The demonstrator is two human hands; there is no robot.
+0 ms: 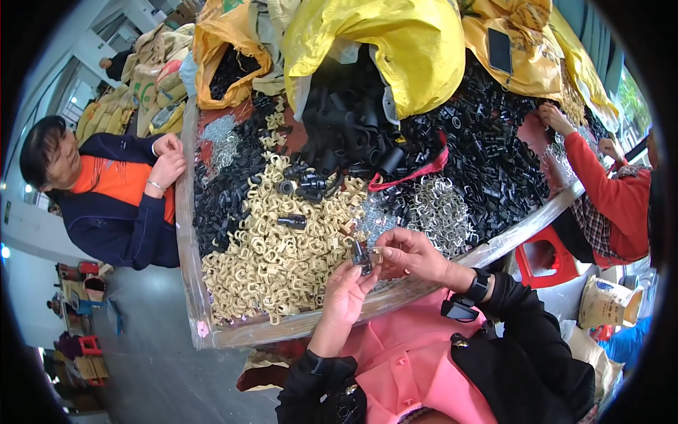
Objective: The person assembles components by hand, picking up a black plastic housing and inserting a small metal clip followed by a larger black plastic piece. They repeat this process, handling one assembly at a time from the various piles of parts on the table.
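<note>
Close to the table's near edge, my left hand (pixel 343 295) grips a small black plastic fitting (pixel 361 256) upright between thumb and fingers. My right hand (pixel 415 258) is closed in a pinch against the side of that fitting, on a small tan clip (pixel 377 254). Just beyond my hands spreads a large heap of tan U-shaped clips (pixel 282 258). A black fitting (pixel 292 221) lies on top of this heap. To the right is a pile of silvery metal U-shaped pieces (pixel 441 212), with tiny metal pins (pixel 374 219) beside it.
A raised wooden rim (pixel 247 335) borders the table. Black parts (pixel 487 152) pile up on the right, and black tubes (pixel 342 131) spill from a yellow sack (pixel 417 42). A red strap (pixel 424 168) crosses the middle. Co-workers sit left (pixel 120 198) and right (pixel 614 194); a red stool (pixel 544 258) stands right.
</note>
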